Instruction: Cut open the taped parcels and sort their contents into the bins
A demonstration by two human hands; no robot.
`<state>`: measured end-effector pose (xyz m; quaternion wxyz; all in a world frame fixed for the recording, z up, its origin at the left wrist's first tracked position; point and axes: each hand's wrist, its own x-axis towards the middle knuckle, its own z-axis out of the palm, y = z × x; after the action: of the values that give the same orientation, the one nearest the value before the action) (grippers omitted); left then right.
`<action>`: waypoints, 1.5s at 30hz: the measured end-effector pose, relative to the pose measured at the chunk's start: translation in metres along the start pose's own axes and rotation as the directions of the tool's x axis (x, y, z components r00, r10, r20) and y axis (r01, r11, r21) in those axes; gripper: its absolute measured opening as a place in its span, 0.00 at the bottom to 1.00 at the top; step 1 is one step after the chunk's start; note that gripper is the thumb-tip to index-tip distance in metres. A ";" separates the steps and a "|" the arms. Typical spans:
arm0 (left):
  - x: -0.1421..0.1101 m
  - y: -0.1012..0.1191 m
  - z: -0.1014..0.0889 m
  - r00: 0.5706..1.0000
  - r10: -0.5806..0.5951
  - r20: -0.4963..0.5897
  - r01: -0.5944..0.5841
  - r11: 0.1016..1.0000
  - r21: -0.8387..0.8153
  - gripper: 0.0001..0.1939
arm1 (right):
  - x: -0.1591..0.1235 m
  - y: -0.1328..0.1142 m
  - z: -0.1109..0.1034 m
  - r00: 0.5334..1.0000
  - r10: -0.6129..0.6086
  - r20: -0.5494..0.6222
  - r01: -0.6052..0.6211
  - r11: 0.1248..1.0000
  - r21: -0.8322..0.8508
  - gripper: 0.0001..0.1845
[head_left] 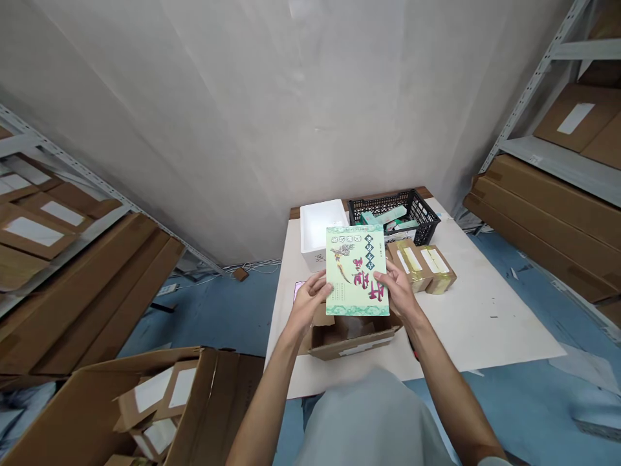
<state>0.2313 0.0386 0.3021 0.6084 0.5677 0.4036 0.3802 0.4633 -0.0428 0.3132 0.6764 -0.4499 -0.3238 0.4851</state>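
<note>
A pale green book (pixel 358 272) with magenta and dark lettering is held up between my two hands, its printing upside down to me. My left hand (pixel 310 296) grips its left edge, thumb on the cover. On the opposite edge, my right hand (pixel 398 288) has its thumb over the cover and its fingers partly hidden behind. Below the book, an open cardboard box (pixel 352 348) sits on the white table (pixel 478 304); some clear material shows inside it. Part of a purplish phone-like screen (pixel 297 289) shows left of my left hand.
Behind the book stand a white foam box (pixel 313 228) and a black plastic crate (pixel 427 219) with green packages. Two taped small cartons (pixel 429 265) are to the right. A large carton (pixel 206 388) with labelled parcels is at lower left; shelves (pixel 572 152) flank both sides.
</note>
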 end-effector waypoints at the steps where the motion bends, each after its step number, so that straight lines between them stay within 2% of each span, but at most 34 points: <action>1: 0.003 0.001 0.001 0.994 -0.069 0.081 0.074 0.995 -0.060 0.46 | 0.000 0.002 -0.001 1.000 0.004 0.012 -0.004 1.000 -0.007 0.38; 2: 0.004 0.002 0.004 0.985 -0.108 0.135 0.122 0.988 -0.098 0.46 | 0.000 0.005 -0.002 1.000 0.004 0.026 -0.003 1.000 -0.018 0.38; 4: 0.006 0.003 0.010 0.980 -0.124 0.153 0.146 0.979 -0.144 0.44 | 0.004 0.013 -0.004 0.998 -0.007 0.055 0.010 0.999 -0.053 0.40; 6: 0.008 0.005 0.014 0.988 -0.097 0.120 0.114 0.982 -0.150 0.42 | 0.009 0.019 -0.008 0.997 -0.042 0.069 0.051 0.990 -0.132 0.43; 8: 0.015 0.009 0.013 0.996 -0.021 0.083 0.026 0.998 -0.061 0.36 | 0.016 0.021 -0.013 0.988 -0.155 0.022 0.153 0.935 -0.321 0.47; 9: 0.019 0.013 0.010 0.996 0.046 0.073 -0.049 0.998 0.040 0.32 | 0.019 0.019 -0.016 0.969 -0.245 -0.006 0.215 0.861 -0.462 0.50; 10: 0.025 0.017 0.007 0.988 0.132 0.082 -0.145 0.974 0.177 0.26 | 0.021 0.016 -0.019 0.938 -0.346 -0.009 0.268 0.742 -0.614 0.51; 11: 0.030 0.022 0.003 0.968 0.222 0.120 -0.250 0.909 0.333 0.20 | 0.023 0.012 -0.022 0.901 -0.432 0.030 0.306 0.586 -0.751 0.51; 12: 0.035 0.028 0.001 0.937 0.295 0.188 -0.350 0.801 0.485 0.15 | 0.024 0.008 -0.025 0.869 -0.482 0.112 0.338 0.412 -0.846 0.50; 14: 0.045 0.039 0.001 0.863 0.327 0.385 -0.504 0.515 0.693 0.11 | 0.026 0.004 -0.029 0.833 -0.430 0.347 0.431 0.110 -0.896 0.45; 15: 0.050 0.044 0.004 0.829 0.285 0.481 -0.559 0.378 0.738 0.12 | 0.027 0.004 -0.030 0.822 -0.348 0.450 0.487 0.021 -0.873 0.41; 16: 0.054 0.048 0.008 0.799 0.226 0.557 -0.601 0.261 0.756 0.13 | 0.028 0.007 -0.032 0.818 -0.254 0.516 0.529 -0.020 -0.848 0.37; 18: 0.064 0.054 0.018 0.754 0.103 0.649 -0.657 0.104 0.747 0.14 | 0.029 0.017 -0.036 0.840 -0.100 0.534 0.537 0.003 -0.844 0.24; 19: 0.068 0.056 0.022 0.737 0.066 0.673 -0.676 0.075 0.733 0.14 | 0.029 0.024 -0.038 0.864 -0.061 0.500 0.503 0.046 -0.863 0.19; 21: 0.077 0.059 0.026 0.720 0.100 0.686 -0.694 0.107 0.712 0.14 | 0.028 0.035 -0.041 0.915 -0.063 0.398 0.403 0.180 -0.897 0.14; 23: 0.084 0.057 0.023 0.740 0.273 0.615 -0.670 0.227 0.706 0.24 | 0.026 0.042 -0.042 0.952 -0.116 0.282 0.305 0.391 -0.869 0.17; 25: 0.086 0.050 0.018 0.801 0.442 0.404 -0.584 0.427 0.690 0.44 | 0.025 0.042 -0.038 0.977 -0.147 0.154 0.212 0.654 -0.726 0.22; 26: 0.085 0.045 0.015 0.842 0.463 0.278 -0.519 0.553 0.651 0.53 | 0.024 0.040 -0.035 0.986 -0.139 0.097 0.169 0.771 -0.614 0.25; 27: 0.083 0.039 0.013 0.886 0.433 0.169 -0.444 0.681 0.583 0.61 | 0.024 0.039 -0.031 0.992 -0.117 0.054 0.129 0.863 -0.489 0.28; 29: 0.077 0.028 0.010 0.960 0.273 0.060 -0.274 0.881 0.384 0.67 | 0.024 0.035 -0.024 0.998 -0.063 0.012 0.064 0.959 -0.276 0.34; 31: 0.069 0.019 0.010 0.990 0.125 0.071 -0.136 0.974 0.180 0.66 | 0.025 0.033 -0.018 0.999 -0.031 -0.004 0.030 0.985 -0.171 0.38; 34: 0.061 0.015 0.011 0.993 0.080 0.082 -0.082 0.996 0.021 0.59 | 0.029 0.033 -0.014 0.999 -0.041 -0.012 0.039 0.988 -0.151 0.40; 38: 0.058 0.025 0.007 0.982 0.175 0.065 -0.182 0.977 0.113 0.41 | 0.035 0.033 -0.017 0.999 -0.037 0.017 0.040 0.981 -0.191 0.40; 41: 0.054 0.035 0.000 0.962 0.267 0.060 -0.274 0.938 0.213 0.33 | 0.041 0.029 -0.025 0.997 -0.058 0.052 0.070 0.960 -0.271 0.38; 43: 0.049 0.039 -0.003 0.936 0.346 0.060 -0.349 0.897 0.272 0.30 | 0.045 0.024 -0.031 0.989 -0.104 0.109 0.135 0.933 -0.333 0.35; 45: 0.043 0.041 -0.004 0.891 0.447 0.086 -0.450 0.838 0.309 0.25 | 0.049 0.017 -0.038 0.962 -0.185 0.200 0.250 0.891 -0.378 0.29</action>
<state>0.2439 0.0824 0.3403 0.4041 0.7395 0.3128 0.4382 0.5056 -0.0057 0.2826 0.5922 -0.4994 -0.5172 0.3639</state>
